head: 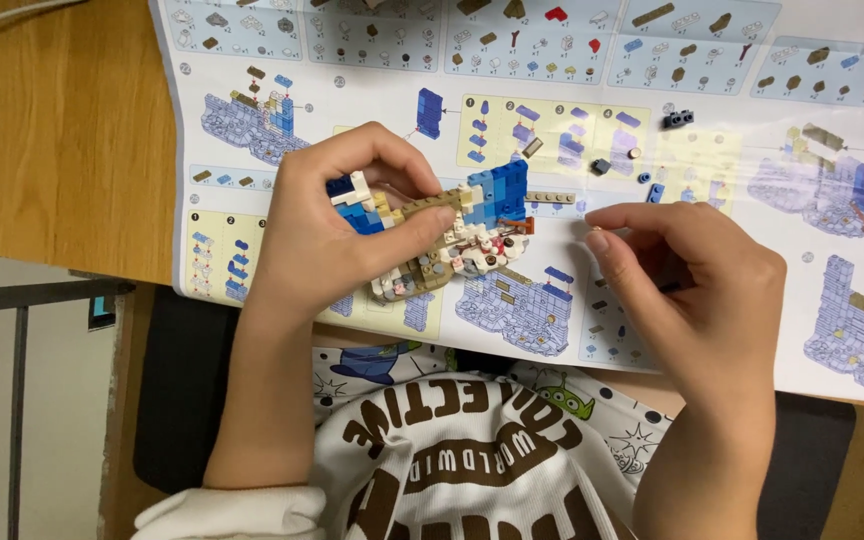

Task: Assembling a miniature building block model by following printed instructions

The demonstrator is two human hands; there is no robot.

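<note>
Surroundings: a large printed instruction sheet (552, 80) is spread over a wooden table (52, 130), and both hands are held above its lower part.
Loose parts: a dark grey brick (678, 119), a small grey piece (601, 166), a round tan stud (635, 154) and two small blue pieces (651, 186) are scattered on the sheet, above the right hand and apart from it.
Tan strip: a thin tan plate (550, 197) is seen lying on the sheet just right of the model.
Near edge: a patterned white and brown garment (462, 440) is seen below the sheet, and a dark chair frame (22, 300) at the left.
Obstruction: the left part of the model is covered by the left fingers and thumb.
Left hand (322, 225): it is closed around a partly built brick model (452, 235) of blue, white and tan pieces, which is held over the sheet with the thumb pressed across its top.
Right hand (692, 290): its thumb and forefinger are pinched together near the model's right end; whether a piece is held between them cannot be told.
Position: the model is held between the two hands, wholly within the left grip and just clear of the right fingertips (597, 240).
</note>
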